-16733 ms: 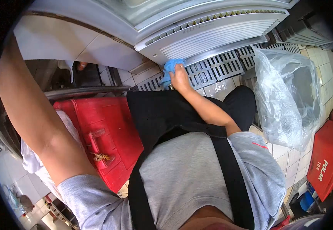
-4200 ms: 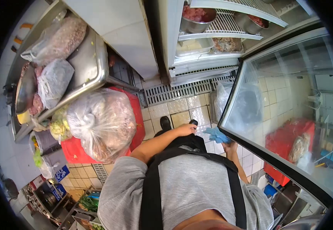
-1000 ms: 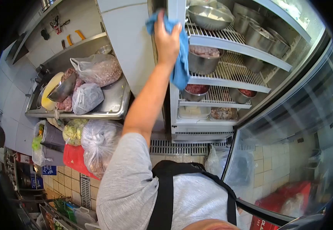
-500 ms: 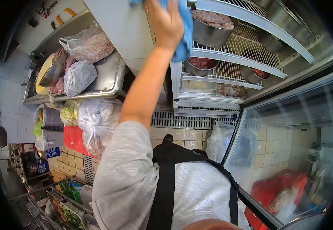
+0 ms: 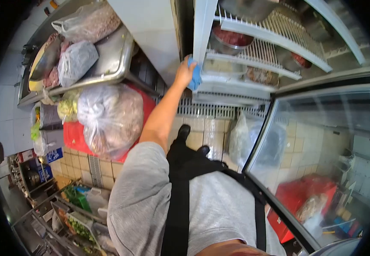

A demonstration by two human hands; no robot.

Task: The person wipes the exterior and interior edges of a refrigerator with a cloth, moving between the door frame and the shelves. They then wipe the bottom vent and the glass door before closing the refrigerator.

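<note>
My left hand [image 5: 184, 75] is closed around a blue cloth [image 5: 194, 76]. It presses the cloth against the white left-hand frame of the open fridge [image 5: 203, 38], low down near the bottom shelves. Just right of the hand, a clear container [image 5: 223, 67] sits on the lower shelf. Above that, a metal bowl of red meat [image 5: 233, 39] stands on a wire rack. My right hand does not show.
The fridge's glass door [image 5: 313, 128] stands open on my right. On my left, a metal sink counter [image 5: 108, 72] holds bagged meat. Below it, a large clear bag [image 5: 112, 119] rests on a red crate [image 5: 76, 138]. A floor drain grate [image 5: 210, 110] runs before the fridge.
My left hand has moved down the fridge frame with the blue cloth, from the upper shelves to the lower ones. My view has shifted, and more of my feet shows.
</note>
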